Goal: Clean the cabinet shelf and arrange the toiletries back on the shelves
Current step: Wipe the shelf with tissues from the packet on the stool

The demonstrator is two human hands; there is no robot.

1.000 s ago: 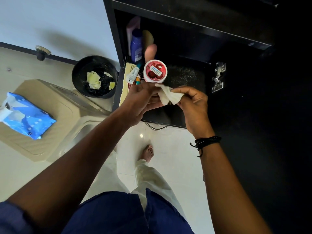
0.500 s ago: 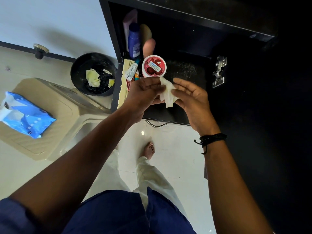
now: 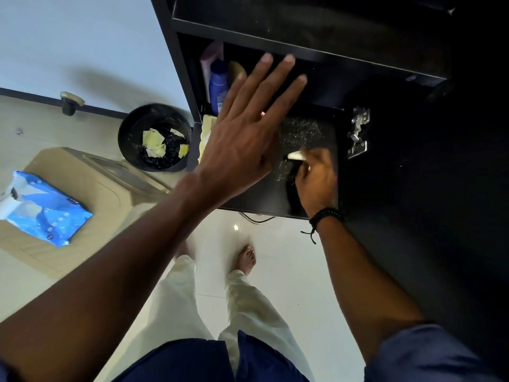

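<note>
My left hand (image 3: 242, 139) is raised flat over the black cabinet shelf (image 3: 261, 197), fingers spread, holding nothing. It hides the red-lidded jar apart from a sliver of red near its fingers. My right hand (image 3: 316, 180) presses a white wipe (image 3: 296, 155) onto the shelf, beside a patch of pale dust (image 3: 300, 130). A blue bottle (image 3: 218, 86), a pink tube (image 3: 210, 59) and a yellow comb (image 3: 206, 133) stand crowded at the shelf's left end.
A black bin (image 3: 154, 137) with crumpled yellow wipes stands on the floor left of the cabinet. A blue wipe packet (image 3: 44, 208) lies on a beige plastic stool (image 3: 91, 188). A metal hinge (image 3: 358, 133) sits on the cabinet's right side. My bare feet are below.
My left hand has let go of the red-lidded jar and lifted open. My right hand has carried the wipe down and right onto the dusty shelf.
</note>
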